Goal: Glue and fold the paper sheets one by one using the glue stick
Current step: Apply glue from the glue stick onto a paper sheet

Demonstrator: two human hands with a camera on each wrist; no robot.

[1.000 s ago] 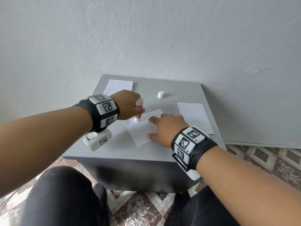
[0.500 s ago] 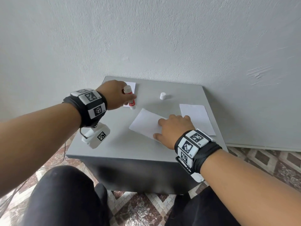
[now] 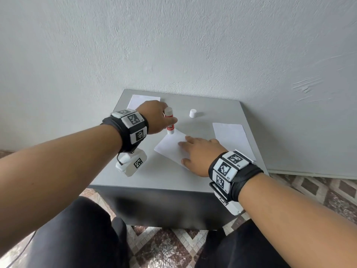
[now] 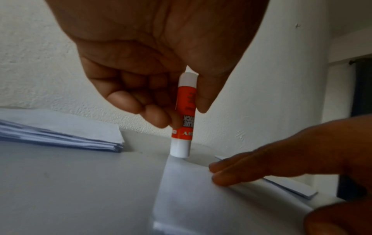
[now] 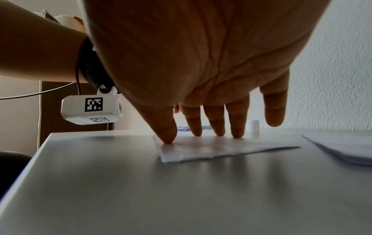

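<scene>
Nearest the camera, the person's dark-trousered knees (image 3: 77,235) sat just in front of the grey tabletop (image 3: 164,176), over a patterned tile floor (image 3: 160,246). Both wrists wore black bands with square-code tags on them.

The right hand (image 3: 199,153) lay flat on a white sheet of paper (image 3: 170,146) near the middle of the tabletop. Its grip was spread out, not curled round anything: in the right wrist view the thumb (image 5: 167,135) and three fingertips (image 5: 217,128) pressed straight down on the sheet (image 5: 211,149) while the little finger stayed lifted off it. The sheet sat at an angle to the tabletop edges.

A bit further back and to the left, the left hand (image 3: 156,117) held the glue stick (image 3: 170,120) upright, cap off, its grip pinching the red-and-white tube between thumb and curled fingers. From the left wrist view the stick's (image 4: 184,114) white bottom end sat right at the far corner of that sheet (image 4: 201,190); can't tell for sure if it actually touched.

To the right, another bunch of white paper (image 3: 231,138) lay flat, close beside the right hand. Further back stood the small white cap (image 3: 193,113), on its own. At the far left corner, against the wall (image 3: 173,45), sat a stack of sheets (image 3: 143,99), partly hidden by the left hand.
</scene>
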